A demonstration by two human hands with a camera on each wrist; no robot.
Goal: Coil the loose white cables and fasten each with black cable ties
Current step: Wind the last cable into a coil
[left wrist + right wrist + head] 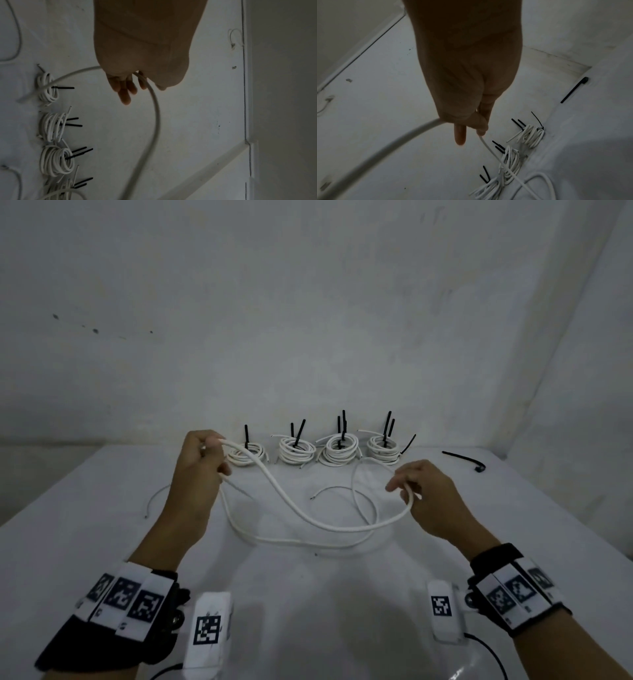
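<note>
I am looking down at a white counter (102, 491) set against a white wall. Four coils (339, 451) of white cable stand in a row along the wall edge of the counter, each bound with black ties whose tails stick up. I judge these four finished.

Nearer me than the coils, a loose cable (301, 513) is stretched between my hands. My left hand (202, 463) is raised just beside the leftmost coil, fingers curled round the cable, with a short end poking out below the fist. From there the cable sags low and rises to my right hand (424, 494), which pinches it between thumb and fingers, nearer me than the rightmost coil. The rest of it lies in slack loops on the counter below, along with what may be a second, thinner cable; I cannot tell them apart.

One spare tie (462, 458) lies flat to the right of the coils.

By my reckoning, coiling of this cable has barely begun, and it is not yet tied.
</note>
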